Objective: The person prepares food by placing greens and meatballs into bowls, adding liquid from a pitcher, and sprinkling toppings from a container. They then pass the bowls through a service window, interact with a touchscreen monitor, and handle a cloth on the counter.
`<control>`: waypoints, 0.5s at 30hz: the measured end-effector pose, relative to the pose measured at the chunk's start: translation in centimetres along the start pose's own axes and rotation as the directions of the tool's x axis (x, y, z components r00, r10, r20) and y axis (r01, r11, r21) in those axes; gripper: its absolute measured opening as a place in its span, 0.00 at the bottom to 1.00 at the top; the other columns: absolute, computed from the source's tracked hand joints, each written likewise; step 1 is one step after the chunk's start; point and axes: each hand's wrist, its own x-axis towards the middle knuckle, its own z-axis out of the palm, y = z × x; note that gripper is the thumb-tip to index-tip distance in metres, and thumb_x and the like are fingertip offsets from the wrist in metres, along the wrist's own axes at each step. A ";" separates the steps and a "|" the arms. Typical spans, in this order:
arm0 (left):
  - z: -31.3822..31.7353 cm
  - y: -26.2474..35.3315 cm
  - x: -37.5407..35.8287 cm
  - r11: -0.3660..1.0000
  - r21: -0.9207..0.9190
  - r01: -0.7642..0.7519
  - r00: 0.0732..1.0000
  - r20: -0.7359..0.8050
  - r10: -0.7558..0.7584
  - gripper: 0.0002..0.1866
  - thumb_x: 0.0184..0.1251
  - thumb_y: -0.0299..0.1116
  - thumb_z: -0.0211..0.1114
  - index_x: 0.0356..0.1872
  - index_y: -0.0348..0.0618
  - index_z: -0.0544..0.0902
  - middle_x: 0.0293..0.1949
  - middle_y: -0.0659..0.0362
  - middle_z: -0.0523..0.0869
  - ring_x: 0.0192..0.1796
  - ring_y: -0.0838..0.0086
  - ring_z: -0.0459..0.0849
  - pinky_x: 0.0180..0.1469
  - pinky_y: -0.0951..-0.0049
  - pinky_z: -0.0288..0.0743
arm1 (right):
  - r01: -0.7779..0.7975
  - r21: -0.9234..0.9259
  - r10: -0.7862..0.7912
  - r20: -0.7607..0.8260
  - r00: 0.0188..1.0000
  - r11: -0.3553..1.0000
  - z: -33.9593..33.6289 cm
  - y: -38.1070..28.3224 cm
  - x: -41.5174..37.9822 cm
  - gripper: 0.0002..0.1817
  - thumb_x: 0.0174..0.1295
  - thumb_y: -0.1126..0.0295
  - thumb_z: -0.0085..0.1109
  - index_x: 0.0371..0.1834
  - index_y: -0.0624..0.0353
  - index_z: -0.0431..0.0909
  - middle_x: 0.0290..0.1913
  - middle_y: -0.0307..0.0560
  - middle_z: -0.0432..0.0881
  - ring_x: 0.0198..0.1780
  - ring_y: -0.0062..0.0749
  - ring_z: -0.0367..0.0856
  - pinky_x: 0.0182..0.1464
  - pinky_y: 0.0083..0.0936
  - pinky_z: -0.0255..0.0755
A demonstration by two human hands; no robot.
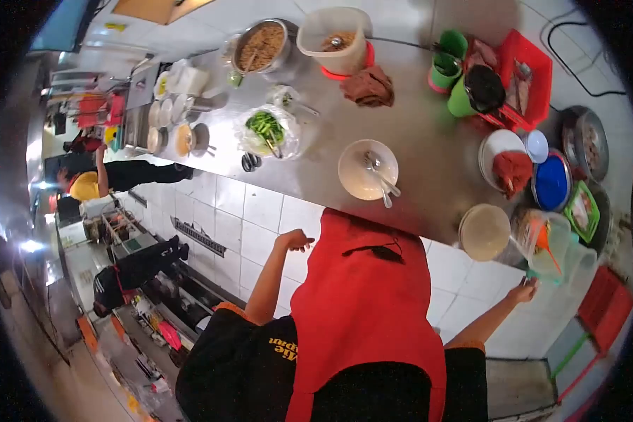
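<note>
One curled left hand (297, 240), yellow "Mie" lettering (284, 349) on black shirt (235, 366)

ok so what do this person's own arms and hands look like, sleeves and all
The left hand and right hand are bare, with no gloves. The forearms are uncovered too, below short black sleeves edged with orange trim.

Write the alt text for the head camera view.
A person in a red apron stands at a steel table, left hand in the air, right hand near plastic containers. On the table are a bowl with spoons, greens in a plastic bag, and stacked bowls; other people stand farther off.
</note>
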 end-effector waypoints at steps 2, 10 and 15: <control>-1.9 4.5 -3.5 0.974 0.214 -0.071 0.941 -0.309 0.137 0.24 0.66 0.52 0.56 0.35 0.37 0.84 0.29 0.52 0.87 0.30 0.62 0.84 0.36 0.60 0.78 | 0.116 -0.168 -0.145 -0.171 0.974 0.979 0.0 0.0 -1.9 0.10 0.57 0.73 0.63 0.39 0.67 0.77 0.40 0.54 0.81 0.42 0.38 0.80 0.42 0.34 0.78; -10.9 26.3 -7.9 0.692 0.269 -0.670 0.160 -0.858 0.488 0.16 0.61 0.39 0.63 0.45 0.39 0.79 0.37 0.44 0.83 0.42 0.49 0.82 0.46 0.54 0.74 | 0.229 -0.006 -0.187 0.553 0.812 0.973 12.3 -4.6 -24.3 0.08 0.61 0.74 0.59 0.42 0.63 0.76 0.43 0.45 0.78 0.42 0.30 0.77 0.47 0.28 0.73; -16.5 37.3 -6.0 0.644 0.670 -0.369 -0.360 -0.742 0.566 0.22 0.55 0.30 0.63 0.53 0.39 0.74 0.52 0.45 0.75 0.51 0.49 0.76 0.52 0.55 0.71 | 0.432 0.049 0.059 0.971 -0.232 0.901 25.8 -15.3 -33.4 0.08 0.57 0.72 0.65 0.39 0.61 0.79 0.35 0.43 0.79 0.34 0.28 0.78 0.39 0.22 0.73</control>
